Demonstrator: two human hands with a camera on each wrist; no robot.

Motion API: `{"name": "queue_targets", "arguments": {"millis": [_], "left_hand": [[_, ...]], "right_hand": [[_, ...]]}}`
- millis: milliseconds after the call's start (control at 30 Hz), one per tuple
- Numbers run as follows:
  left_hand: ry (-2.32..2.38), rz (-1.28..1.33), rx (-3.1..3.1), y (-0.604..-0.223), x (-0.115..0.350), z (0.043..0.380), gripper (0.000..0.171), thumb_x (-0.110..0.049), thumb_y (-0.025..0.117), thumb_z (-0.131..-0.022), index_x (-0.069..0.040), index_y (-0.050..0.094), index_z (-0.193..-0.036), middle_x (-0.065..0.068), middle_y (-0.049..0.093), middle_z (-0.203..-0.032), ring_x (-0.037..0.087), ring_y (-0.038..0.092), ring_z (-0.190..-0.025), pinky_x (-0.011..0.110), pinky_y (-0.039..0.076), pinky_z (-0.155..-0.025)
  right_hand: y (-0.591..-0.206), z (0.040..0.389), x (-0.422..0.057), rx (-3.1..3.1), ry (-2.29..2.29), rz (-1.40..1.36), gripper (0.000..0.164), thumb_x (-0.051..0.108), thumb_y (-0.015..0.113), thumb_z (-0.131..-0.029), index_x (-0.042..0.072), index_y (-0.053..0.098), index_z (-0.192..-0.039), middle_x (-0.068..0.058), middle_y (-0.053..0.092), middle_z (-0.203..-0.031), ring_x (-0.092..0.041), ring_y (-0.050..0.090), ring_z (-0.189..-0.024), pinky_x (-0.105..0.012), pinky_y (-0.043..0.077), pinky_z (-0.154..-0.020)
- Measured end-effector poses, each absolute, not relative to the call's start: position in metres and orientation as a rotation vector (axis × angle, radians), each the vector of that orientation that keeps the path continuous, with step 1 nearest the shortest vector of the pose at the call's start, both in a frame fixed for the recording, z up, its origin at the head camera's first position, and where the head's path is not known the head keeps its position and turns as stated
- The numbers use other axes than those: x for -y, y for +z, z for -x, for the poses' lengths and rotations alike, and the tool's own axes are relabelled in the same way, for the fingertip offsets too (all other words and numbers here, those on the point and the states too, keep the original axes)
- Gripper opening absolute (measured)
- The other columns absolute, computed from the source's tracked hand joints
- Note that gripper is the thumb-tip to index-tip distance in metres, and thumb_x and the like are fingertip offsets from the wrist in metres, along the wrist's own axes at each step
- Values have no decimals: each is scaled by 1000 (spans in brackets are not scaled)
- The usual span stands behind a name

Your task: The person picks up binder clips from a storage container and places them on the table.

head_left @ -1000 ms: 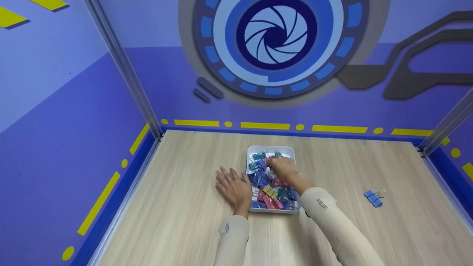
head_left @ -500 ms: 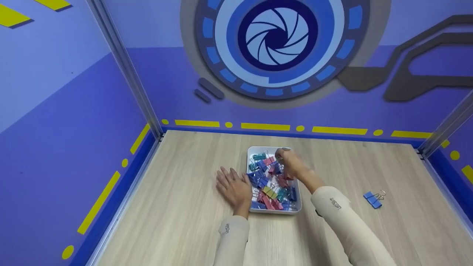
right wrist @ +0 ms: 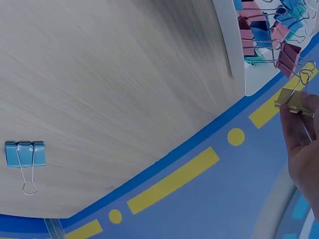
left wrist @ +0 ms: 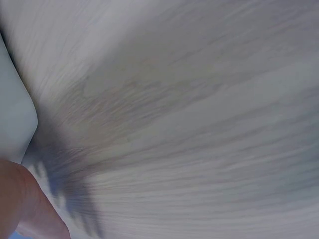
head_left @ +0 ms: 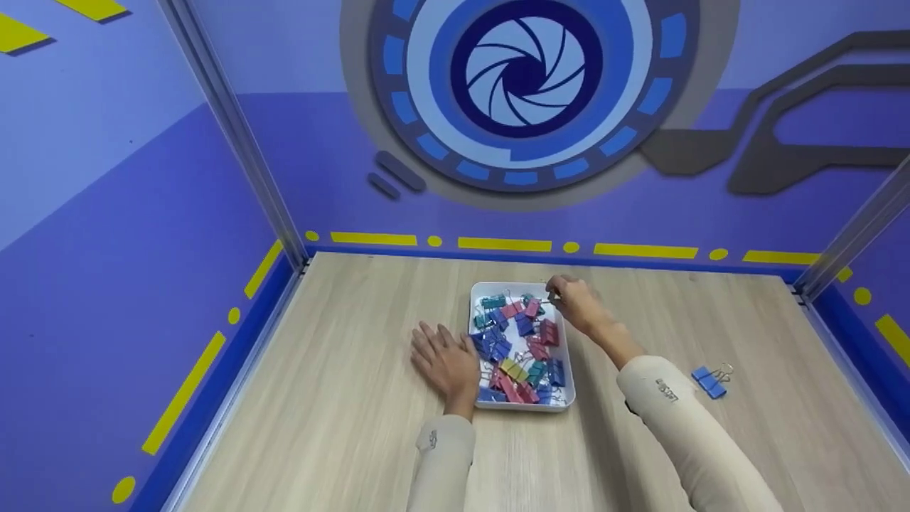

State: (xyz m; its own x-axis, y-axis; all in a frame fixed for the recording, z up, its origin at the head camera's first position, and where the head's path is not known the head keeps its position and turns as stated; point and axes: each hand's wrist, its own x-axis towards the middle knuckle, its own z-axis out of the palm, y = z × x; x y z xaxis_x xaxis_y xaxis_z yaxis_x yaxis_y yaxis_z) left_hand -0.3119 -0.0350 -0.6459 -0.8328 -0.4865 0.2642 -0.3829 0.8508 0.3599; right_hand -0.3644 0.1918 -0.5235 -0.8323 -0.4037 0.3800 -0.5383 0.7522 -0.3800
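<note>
A white tray (head_left: 522, 408) holds several binder clips in blue, red, green and yellow. Beside its left edge my left hand (head_left: 449, 364) lies palm down with fingers spread, the thumb side at the tray wall. In the left wrist view, part of that hand (left wrist: 30, 204) shows near the tray's corner (left wrist: 15, 109). My right hand (head_left: 579, 306) is over the far right corner of the tray. Between its thumb and fingers it pinches a yellow binder clip (right wrist: 288, 98), which shows clearly in the right wrist view with its wire handle pointing away from the fingers.
A single blue binder clip (head_left: 709, 382) lies on the wooden table (head_left: 341, 398), right of the tray; it also appears in the right wrist view. Purple-blue panels (head_left: 370, 163) with yellow dashes wall in the table at the back and both sides.
My right hand has risen out of the clip pile and moved right and toward the back, bringing a yellow binder clip with it. The left hand stays in place.
</note>
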Motion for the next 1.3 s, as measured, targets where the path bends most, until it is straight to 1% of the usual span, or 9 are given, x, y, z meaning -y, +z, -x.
{"name": "queue_targets", "arguments": {"millis": [100,400,600,667,867,933,1100,1167,1300], "left_hand": [[-422,-649,2674,-646,35,312,59,-48,48,-103,-13,51,-150,16,33,-166,38,29,-155,56,26,-126],[-426,-648,2669,-642,33,312,58,-47,49,-104,-13,51,-151,15,33,-166,38,28,-156,56,25,-126],[-451,-640,2676,-644,31,312,59,-46,47,-104,-11,50,-151,17,30,-167,38,24,-157,56,23,-126],[-436,-646,2680,-645,32,311,60,-47,47,-104,-11,50,-151,16,30,-167,38,25,-157,56,23,-126],[-425,-655,2695,-645,35,311,60,-49,45,-104,-12,50,-151,16,30,-167,37,25,-157,56,23,-127],[-436,-651,2695,-645,36,311,60,-48,45,-105,-12,50,-151,16,29,-168,37,25,-157,56,23,-127],[-444,-641,2691,-646,37,311,59,-47,46,-104,-11,51,-150,17,29,-168,38,25,-157,57,22,-127],[-435,-643,2693,-646,36,311,59,-48,46,-104,-11,52,-150,17,29,-168,38,24,-157,57,22,-127],[-443,-645,2692,-645,33,312,59,-48,46,-104,-11,52,-149,17,28,-168,38,24,-157,56,22,-127]], "right_hand": [[-525,363,-191,2714,703,-741,13,-9,68,-91,-5,67,-103,-24,70,-100,-38,71,-92,-49,62,-80],[-532,362,-191,2648,725,-823,10,-12,68,-88,-7,67,-96,-23,70,-90,-35,69,-81,-49,60,-72],[-526,360,-201,2721,683,-758,18,-10,66,-91,-8,69,-108,-25,72,-99,-39,73,-91,-50,62,-79],[-523,359,-208,2736,665,-721,19,-9,67,-92,-8,70,-110,-24,71,-99,-38,73,-92,-50,62,-79],[-522,356,-245,2735,600,-608,5,-4,70,-92,-7,73,-91,-21,69,-87,-32,67,-78,-44,57,-64],[-522,353,-262,2753,578,-559,5,-5,70,-91,-8,73,-89,-22,68,-88,-34,67,-78,-45,56,-64],[-527,341,-304,2847,486,-404,7,-8,66,-90,-11,72,-90,-26,65,-95,-44,68,-86,-52,58,-71],[-532,335,-319,2917,432,-348,8,-10,64,-89,-11,72,-87,-23,63,-90,-40,67,-80,-50,58,-69],[-546,324,-341,3054,416,-249,10,-10,65,-87,-8,70,-78,-15,59,-77,-25,57,-67,-41,51,-59]]}}
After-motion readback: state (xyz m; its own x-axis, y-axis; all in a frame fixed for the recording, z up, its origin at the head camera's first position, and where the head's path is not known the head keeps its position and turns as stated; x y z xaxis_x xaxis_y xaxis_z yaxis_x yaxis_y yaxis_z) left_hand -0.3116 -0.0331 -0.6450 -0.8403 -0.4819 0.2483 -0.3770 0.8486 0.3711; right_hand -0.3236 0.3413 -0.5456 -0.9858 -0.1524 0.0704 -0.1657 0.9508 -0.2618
